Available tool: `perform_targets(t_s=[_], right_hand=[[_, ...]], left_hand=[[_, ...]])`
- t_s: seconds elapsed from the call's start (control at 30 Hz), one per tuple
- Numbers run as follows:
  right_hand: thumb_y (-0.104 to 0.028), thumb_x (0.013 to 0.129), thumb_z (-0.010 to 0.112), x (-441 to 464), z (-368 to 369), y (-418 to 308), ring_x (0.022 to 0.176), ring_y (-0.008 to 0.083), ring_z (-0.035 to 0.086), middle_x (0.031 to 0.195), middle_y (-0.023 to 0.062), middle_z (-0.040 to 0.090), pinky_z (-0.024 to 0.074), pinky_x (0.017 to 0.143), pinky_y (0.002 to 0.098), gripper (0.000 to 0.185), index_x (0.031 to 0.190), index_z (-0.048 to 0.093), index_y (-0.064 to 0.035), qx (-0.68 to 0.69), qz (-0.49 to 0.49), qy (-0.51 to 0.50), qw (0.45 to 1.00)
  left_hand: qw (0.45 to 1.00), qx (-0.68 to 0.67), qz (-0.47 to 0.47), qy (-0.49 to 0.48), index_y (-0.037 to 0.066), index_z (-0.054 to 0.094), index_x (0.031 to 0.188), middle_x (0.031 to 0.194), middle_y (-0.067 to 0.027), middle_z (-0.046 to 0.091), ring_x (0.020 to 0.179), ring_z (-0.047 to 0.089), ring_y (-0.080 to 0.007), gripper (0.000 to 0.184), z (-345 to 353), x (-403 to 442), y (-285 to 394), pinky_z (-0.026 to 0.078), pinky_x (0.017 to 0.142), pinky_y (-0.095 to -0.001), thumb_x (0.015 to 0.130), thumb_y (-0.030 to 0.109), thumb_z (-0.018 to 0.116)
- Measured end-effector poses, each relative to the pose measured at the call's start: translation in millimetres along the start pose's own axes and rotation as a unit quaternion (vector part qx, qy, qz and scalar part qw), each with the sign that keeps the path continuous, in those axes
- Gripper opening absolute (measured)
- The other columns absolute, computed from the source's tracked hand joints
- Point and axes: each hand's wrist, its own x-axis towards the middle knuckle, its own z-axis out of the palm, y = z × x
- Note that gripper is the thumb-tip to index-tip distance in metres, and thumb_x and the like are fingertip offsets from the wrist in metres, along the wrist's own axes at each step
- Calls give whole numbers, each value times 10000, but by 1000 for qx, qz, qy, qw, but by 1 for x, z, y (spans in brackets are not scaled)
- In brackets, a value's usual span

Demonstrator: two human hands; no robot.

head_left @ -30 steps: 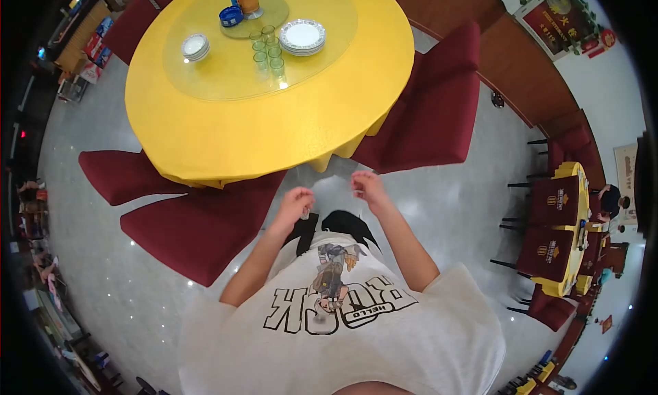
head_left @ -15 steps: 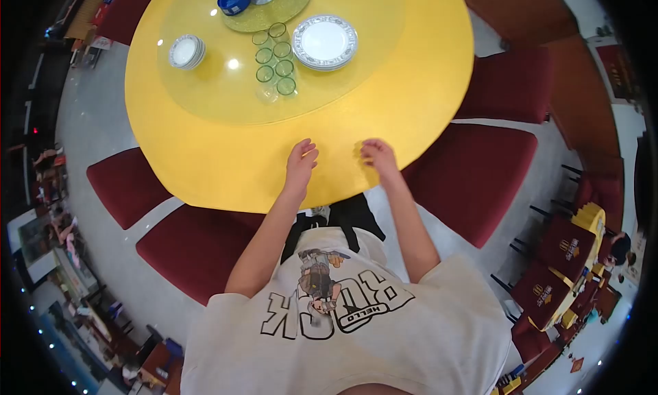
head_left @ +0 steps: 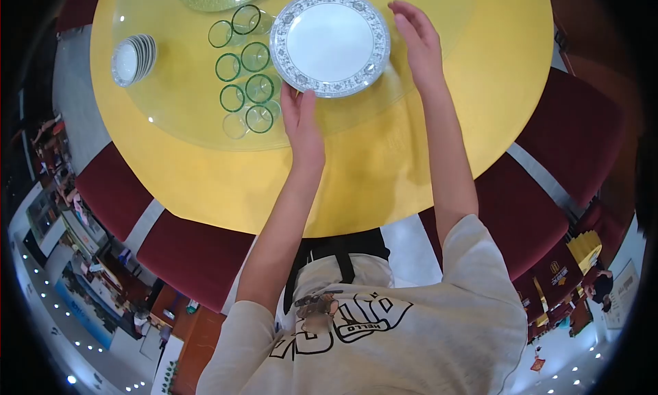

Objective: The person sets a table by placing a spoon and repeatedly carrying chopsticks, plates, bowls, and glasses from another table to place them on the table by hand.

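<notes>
A stack of white plates (head_left: pixel 330 42) with a patterned grey rim sits on the glass turntable of the round yellow table. My left hand (head_left: pixel 301 127) is at the stack's near left edge, its fingertips at the rim and partly hidden under it; its fingers are apart. Just right of the plates is my right hand (head_left: pixel 421 45), fingers spread and curved, not touching the rim. Several green-rimmed glasses (head_left: pixel 260 88) stand in two rows left of the plates.
Small stacked bowls (head_left: pixel 125 62) lie at the table's left. The yellow table (head_left: pixel 205 196) has dark red chairs (head_left: pixel 195 254) around its near side. A person (head_left: pixel 600 290) is at the far right beside another table.
The view has come closer to the table. Both my hands have reached forward from over the near edge to either side of the plate stack.
</notes>
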Motion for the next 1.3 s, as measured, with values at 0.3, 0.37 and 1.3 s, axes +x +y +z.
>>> perform_targets(t_s=[0.3,0.37,1.3], right_hand=[[-193,866,587,39,32,-21,946,143,576,1048,70,616,461,822,260,331,1149,577,-24,43,145,-162,975],[-177,860,591,35,34,-16,916,141,586,1034,73,621,469,802,258,328,1150,577,-25,29,137,-181,974],[-101,759,658,-37,-1,-16,900,203,616,1032,138,623,501,780,306,450,1170,534,34,72,199,5,977]], left_hand=[[996,-57,-12,66,8,326,1324,1313,-113,407,1191,403,-203,443,13,37,-1,305,993,-331,925,179,414],[995,-61,-10,72,6,330,1322,1308,-115,413,1188,408,-206,444,13,37,-4,307,994,-334,923,178,417],[987,-139,-74,-36,-27,412,1172,1107,-131,554,996,559,-199,435,10,22,-9,458,852,-319,819,78,643]])
